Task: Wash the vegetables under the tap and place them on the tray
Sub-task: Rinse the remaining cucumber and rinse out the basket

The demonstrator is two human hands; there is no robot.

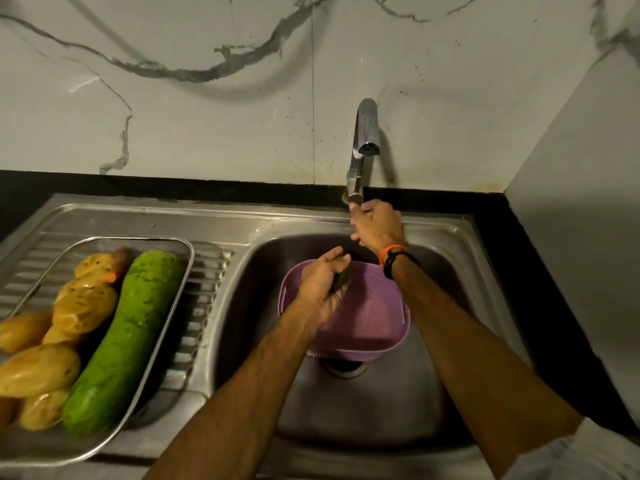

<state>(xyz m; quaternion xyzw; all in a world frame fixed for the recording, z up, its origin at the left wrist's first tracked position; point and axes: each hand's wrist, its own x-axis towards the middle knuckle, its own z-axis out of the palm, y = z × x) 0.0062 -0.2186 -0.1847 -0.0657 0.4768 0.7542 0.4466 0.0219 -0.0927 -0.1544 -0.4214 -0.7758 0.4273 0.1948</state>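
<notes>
Left hand: the left hand is over the purple colander, its fingers curled around a small dark green vegetable, which sits above the colander's far rim.
Right hand: the right hand is up at the base of the tap, fingers wrapped around what I take to be the handle; the handle itself is hidden under the hand.
Water: I cannot make out a stream from the spout, so I cannot say if the tap is running.
Where the vegetables are: the potatoes and a long green gourd lie wet-looking in the steel mesh tray on the draining board, left of the sink.
Step in hand, as I judge it: rinsing the last small piece, with the tap being turned on or off.
What could go wrong: the vegetable is held in one hand only and is likely wet; a slack grip would drop it into the colander or past it toward the drain.
Second risk: the tray is crowded, and the gourt's near end rides close to the rim; a piece set on top carelessly could roll off onto the counter.
In the way: the colander sits under the spout, and the right forearm crosses above its right side.
Around: marble-patterned wall behind, orange and black bands on the right wrist.
</notes>
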